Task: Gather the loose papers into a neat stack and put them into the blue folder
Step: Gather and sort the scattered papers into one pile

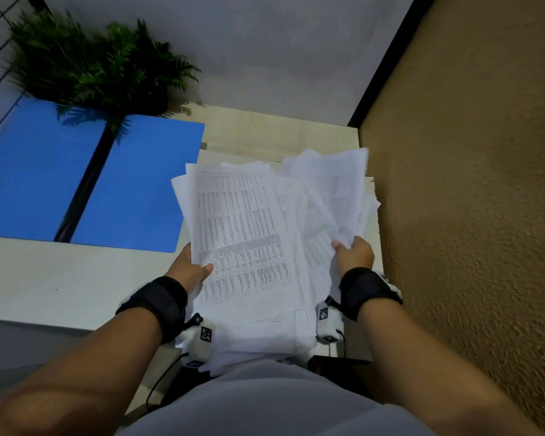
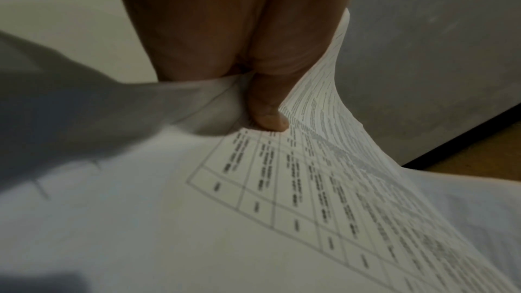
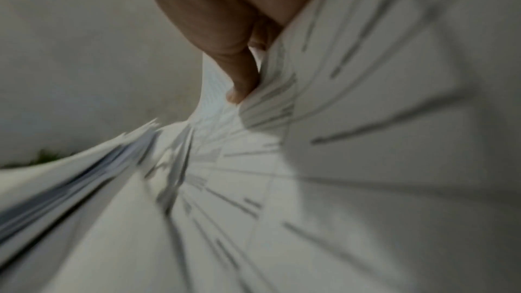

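White papers (image 1: 243, 234) uneven-edged, gripped by left hand (image 1: 189, 265), right hand (image 1: 354, 254).

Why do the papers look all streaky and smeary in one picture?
Right wrist view: the papers are smeared by motion blur, print stretched into streaks. Left wrist view: the table print near the thumb is sharper. Head view: dim, the plant slightly blurred.

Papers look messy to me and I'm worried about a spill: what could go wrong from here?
The papers are fanned and uneven, each hand gripping only a near edge, so sheets from the right hand bunch may slip off the table edge. The left hand thumb may crease the top sheet.
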